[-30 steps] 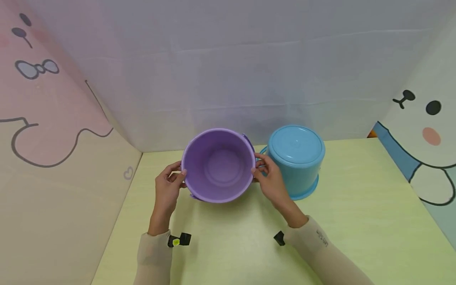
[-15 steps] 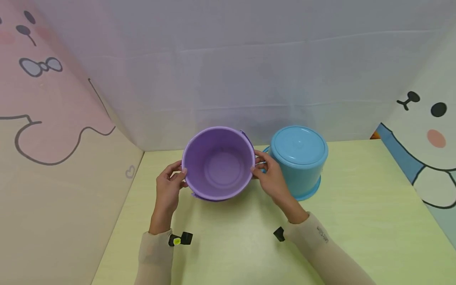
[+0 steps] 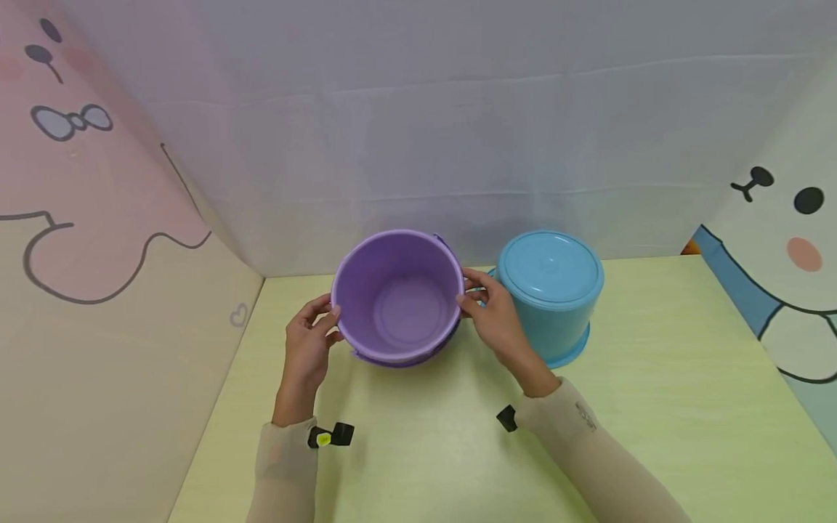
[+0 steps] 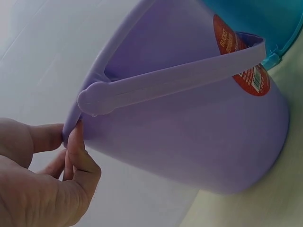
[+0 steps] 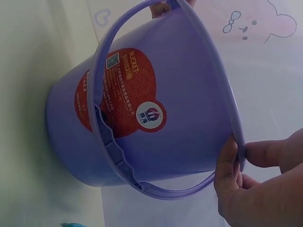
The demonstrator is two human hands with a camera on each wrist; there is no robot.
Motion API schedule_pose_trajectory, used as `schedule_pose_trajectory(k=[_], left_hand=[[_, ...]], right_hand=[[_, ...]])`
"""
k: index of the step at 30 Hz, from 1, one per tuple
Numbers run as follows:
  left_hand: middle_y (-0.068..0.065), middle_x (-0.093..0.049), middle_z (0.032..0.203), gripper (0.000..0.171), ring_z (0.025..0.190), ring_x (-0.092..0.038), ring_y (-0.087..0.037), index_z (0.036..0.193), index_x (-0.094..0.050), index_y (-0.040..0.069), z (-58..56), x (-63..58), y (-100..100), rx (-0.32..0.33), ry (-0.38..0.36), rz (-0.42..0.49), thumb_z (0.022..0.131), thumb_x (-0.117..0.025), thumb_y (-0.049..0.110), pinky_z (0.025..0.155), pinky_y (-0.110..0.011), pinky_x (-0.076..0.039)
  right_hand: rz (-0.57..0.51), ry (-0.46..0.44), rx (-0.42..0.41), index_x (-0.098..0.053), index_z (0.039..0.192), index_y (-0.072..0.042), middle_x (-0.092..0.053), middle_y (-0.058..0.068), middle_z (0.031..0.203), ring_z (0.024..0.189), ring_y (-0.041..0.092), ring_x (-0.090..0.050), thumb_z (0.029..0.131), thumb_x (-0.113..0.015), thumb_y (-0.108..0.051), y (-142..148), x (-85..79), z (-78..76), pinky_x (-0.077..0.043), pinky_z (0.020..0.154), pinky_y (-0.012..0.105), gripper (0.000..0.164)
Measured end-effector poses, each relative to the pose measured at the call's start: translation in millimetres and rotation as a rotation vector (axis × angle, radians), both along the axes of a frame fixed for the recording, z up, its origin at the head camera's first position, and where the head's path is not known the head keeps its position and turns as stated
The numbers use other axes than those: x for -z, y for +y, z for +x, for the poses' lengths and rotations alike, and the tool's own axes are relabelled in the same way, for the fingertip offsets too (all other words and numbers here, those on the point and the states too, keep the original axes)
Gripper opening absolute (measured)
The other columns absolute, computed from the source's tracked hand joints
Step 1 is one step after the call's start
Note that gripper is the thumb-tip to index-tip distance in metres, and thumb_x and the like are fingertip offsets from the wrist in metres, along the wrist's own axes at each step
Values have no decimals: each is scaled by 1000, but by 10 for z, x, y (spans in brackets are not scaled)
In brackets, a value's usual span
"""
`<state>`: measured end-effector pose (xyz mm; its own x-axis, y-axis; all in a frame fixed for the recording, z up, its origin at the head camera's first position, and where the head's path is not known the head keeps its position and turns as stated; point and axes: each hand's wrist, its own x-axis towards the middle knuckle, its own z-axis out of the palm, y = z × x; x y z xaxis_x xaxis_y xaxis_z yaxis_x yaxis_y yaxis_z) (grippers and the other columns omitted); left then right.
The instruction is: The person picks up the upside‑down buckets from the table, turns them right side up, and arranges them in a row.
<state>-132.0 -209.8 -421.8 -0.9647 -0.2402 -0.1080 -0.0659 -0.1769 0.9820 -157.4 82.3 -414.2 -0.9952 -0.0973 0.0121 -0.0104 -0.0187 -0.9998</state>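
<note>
A purple bucket (image 3: 405, 309) stands mouth up, its inside bare, tipped slightly toward the person. My left hand (image 3: 309, 349) pinches its left rim between thumb and fingers. On the right rim, my right hand (image 3: 497, 323) pinches the same way. The bucket's handle (image 5: 111, 146) hangs down along its side, across a red label (image 5: 124, 94) that reads BUCKET. Close behind the right hand, a light blue bucket (image 3: 552, 290) sits upside down on the table, its base facing up.
The pale yellow-green table (image 3: 680, 378) stretches to the right and toward the person. A white sheet (image 3: 418, 145) closes off the back. Side walls with cartoon bears (image 3: 804, 254) flank the table.
The purple bucket has turned a little in the two hands, and its handle now hangs lower at the front. The right hand has shifted slightly up and left. The blue bucket stays put.
</note>
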Motion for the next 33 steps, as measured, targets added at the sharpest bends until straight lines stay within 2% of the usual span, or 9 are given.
schedule_pose_trajectory(k=[8, 13, 22, 25, 29, 33], left_hand=[[1, -54, 106, 28, 82, -59, -5, 133, -61, -2, -37, 22, -20, -17, -28, 36, 105, -61, -1, 63, -16, -53], [0, -56, 106, 29, 82, -59, -6, 134, -60, -4, -73, 31, -26, -30, -29, 60, 105, -61, 0, 64, -16, -53], [1, -56, 107, 34, 85, -60, -6, 138, -56, -4, -153, 32, -27, -27, -48, 85, 106, -62, 4, 69, -17, -55], [3, -56, 104, 31, 83, -60, -6, 136, -57, -2, -192, 38, -20, -35, -54, 101, 106, -62, 4, 68, -16, -54], [5, -58, 100, 26, 81, -61, -6, 132, -58, 1, -227, 36, -11, -47, -63, 120, 106, -60, 1, 68, -17, -55], [6, -59, 99, 27, 81, -62, -7, 133, -58, 1, -248, 30, -12, -53, -69, 133, 106, -60, 2, 69, -16, -54]], right_hand=[[-9, -4, 2, -48, 152, 7, -54, 25, 129, 113, 41, -61, 102, -56, 10, -43, -9, -81, -60, 76, 19, 51], [-20, -4, 4, -48, 152, 8, -54, 28, 129, 111, 41, -62, 103, -55, 9, -73, -1, -139, -60, 74, 19, 49], [6, -10, 10, -49, 152, 7, -55, 28, 133, 95, 13, -63, 106, -54, 5, -106, 11, -276, -58, 72, 18, 47], [19, -9, 16, -48, 152, 8, -55, 28, 133, 97, 16, -63, 105, -53, 4, -114, 13, -333, -58, 73, 18, 47], [37, -17, 21, -48, 153, 7, -55, 25, 132, 110, 34, -63, 105, -53, 3, -125, 1, -379, -60, 75, 21, 48], [33, -24, 21, -48, 153, 7, -55, 25, 132, 119, 44, -61, 106, -52, 3, -150, -4, -418, -60, 74, 21, 48]])
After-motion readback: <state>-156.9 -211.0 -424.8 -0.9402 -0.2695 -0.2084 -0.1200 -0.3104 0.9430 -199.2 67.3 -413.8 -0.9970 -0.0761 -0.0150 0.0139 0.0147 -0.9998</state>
